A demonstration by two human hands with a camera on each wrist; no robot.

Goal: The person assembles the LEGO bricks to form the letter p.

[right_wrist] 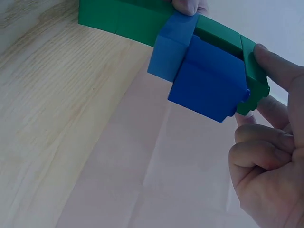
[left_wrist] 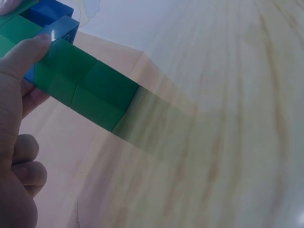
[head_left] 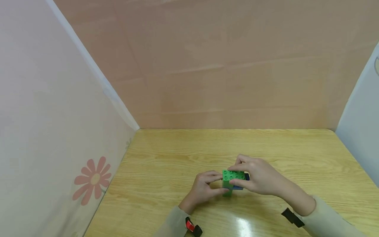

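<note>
A stack of toy building bricks stands upright between both hands on the table. At its foot are two green bricks (left_wrist: 104,92), with a lighter blue brick (right_wrist: 171,47) above them. A dark blue brick (right_wrist: 209,78) juts out to the side, and a studded green brick (head_left: 226,174) tops the stack. My left hand (head_left: 202,187) pinches the stack around the lighter blue brick, thumb on the near side. From the right, my right hand (head_left: 260,174) grips the top green brick between thumb and fingers. Its fingers partly cover that brick in the head view.
The wood-grain table (head_left: 160,154) extends on all sides of the stack. A tan panel (head_left: 225,82) rises behind it. White walls flank it, the left wall (head_left: 74,115) bearing a pink flower. Straps (head_left: 292,218) sit on both sleeves.
</note>
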